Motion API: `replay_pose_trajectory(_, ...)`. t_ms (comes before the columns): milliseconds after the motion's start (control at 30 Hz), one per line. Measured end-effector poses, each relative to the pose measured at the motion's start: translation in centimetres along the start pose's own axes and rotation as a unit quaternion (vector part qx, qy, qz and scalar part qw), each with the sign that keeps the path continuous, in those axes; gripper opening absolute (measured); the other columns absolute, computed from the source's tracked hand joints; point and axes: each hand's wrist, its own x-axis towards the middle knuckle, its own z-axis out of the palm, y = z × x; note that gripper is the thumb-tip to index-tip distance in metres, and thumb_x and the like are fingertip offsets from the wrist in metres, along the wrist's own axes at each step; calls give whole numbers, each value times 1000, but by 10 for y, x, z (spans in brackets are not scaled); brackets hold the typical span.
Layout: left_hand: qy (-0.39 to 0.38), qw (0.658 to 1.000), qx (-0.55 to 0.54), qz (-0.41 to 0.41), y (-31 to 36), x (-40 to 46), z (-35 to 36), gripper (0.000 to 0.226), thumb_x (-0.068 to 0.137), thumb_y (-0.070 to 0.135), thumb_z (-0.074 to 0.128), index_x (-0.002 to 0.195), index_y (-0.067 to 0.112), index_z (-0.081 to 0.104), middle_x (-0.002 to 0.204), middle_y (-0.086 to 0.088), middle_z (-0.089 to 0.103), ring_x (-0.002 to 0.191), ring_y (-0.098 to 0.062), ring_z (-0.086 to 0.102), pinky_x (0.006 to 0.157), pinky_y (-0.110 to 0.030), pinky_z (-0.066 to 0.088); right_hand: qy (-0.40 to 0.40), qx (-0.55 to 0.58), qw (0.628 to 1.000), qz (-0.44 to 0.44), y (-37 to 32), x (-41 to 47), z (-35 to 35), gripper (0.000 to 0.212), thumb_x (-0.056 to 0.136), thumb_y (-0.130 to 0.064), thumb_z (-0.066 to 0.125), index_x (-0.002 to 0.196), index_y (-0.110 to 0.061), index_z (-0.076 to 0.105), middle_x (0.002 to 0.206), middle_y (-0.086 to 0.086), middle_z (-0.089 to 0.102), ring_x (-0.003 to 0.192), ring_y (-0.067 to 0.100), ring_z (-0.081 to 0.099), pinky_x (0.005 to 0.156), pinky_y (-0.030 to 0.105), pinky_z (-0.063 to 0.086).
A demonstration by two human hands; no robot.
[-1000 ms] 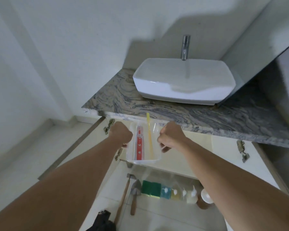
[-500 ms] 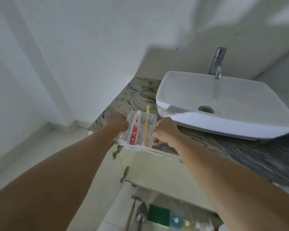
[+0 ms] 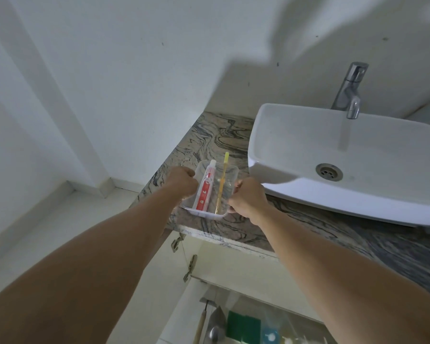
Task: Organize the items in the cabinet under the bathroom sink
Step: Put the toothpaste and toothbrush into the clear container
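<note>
Two hands, left hand (image 3: 181, 181) and right hand (image 3: 247, 198), are clenched on the long sides of a clear plastic tray (image 3: 204, 211), which is held over the veined stone counter (image 3: 209, 137), just beside the white basin (image 3: 296, 135). One red-and-white toothpaste tube (image 3: 205, 188) and one yellow toothbrush (image 3: 221, 181) are carried inside, side by side. Print on the tube cannot be read. Green sponges (image 3: 243, 327) are seen in the open cabinet below.
</note>
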Motion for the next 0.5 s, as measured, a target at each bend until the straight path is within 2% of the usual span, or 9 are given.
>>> replay_pose_trajectory(133,-11,1000,4,-6,-2,-1,1,53,81,-14,57,131,5,58,137,-16,54,125,-30,51,106,-41,44,-9,2,1000,-5,-2,-5,-4,16,75,15,64,75,0,59,88,24,71,85,39,72,74,56,59)
replay_pose_trajectory(200,-17,1000,8,-2,-1,-3,1,56,82,-13,58,135,5,54,140,-15,51,129,-30,48,108,-40,41,-22,6,1000,-8,-1,-8,-6,9,79,13,65,84,6,65,88,20,72,82,35,73,74,52,60)
replay_pose_trajectory(233,-17,1000,13,3,1,-5,0,58,83,-12,58,137,5,51,142,-15,50,130,-31,47,107,-39,41,-25,5,1000,-8,0,-8,-7,11,80,10,67,90,5,68,88,16,73,79,31,73,72,49,61)
replay_pose_trajectory(300,-7,999,32,16,5,-9,0,59,84,-8,59,141,6,48,144,-14,48,130,-31,47,102,-37,43,-33,11,999,-14,-1,-13,-11,13,83,3,71,86,-10,69,87,7,72,74,21,72,66,40,63)
replay_pose_trajectory(367,5,998,60,22,9,-12,-2,56,85,-4,61,139,7,50,140,-12,51,127,-28,49,94,-29,42,-38,10,999,-21,-3,-20,-17,22,84,-4,74,79,-23,64,85,0,69,72,18,71,64,36,63)
replay_pose_trajectory(400,11,997,67,24,11,-14,-4,49,85,-3,61,132,8,55,131,-9,57,122,-26,52,88,-23,41,-44,-2,999,-20,-4,-24,-21,21,84,-8,75,80,-24,62,85,0,69,73,19,71,65,38,63)
replay_pose_trajectory(433,16,997,77,27,12,-15,-5,35,84,-3,61,117,9,61,112,-4,61,110,-23,55,79,-16,39,-50,-14,998,-19,-4,-28,-25,18,85,-10,75,84,-22,62,86,2,69,76,21,72,67,39,63)
replay_pose_trajectory(467,21,995,90,35,15,-18,-7,21,83,-2,61,98,13,59,92,2,56,95,-18,55,67,-11,36,-60,-24,998,-10,-5,-32,-29,15,86,-10,74,90,-18,62,90,5,69,79,22,72,69,40,63)
replay_pose_trajectory(500,28,993,105,45,17,-20,-9,20,82,-1,60,85,18,52,80,6,47,79,-13,50,56,-11,30,-69,-29,997,-3,-6,-37,-34,16,87,-8,72,99,-12,61,96,7,68,84,23,71,70,39,62)
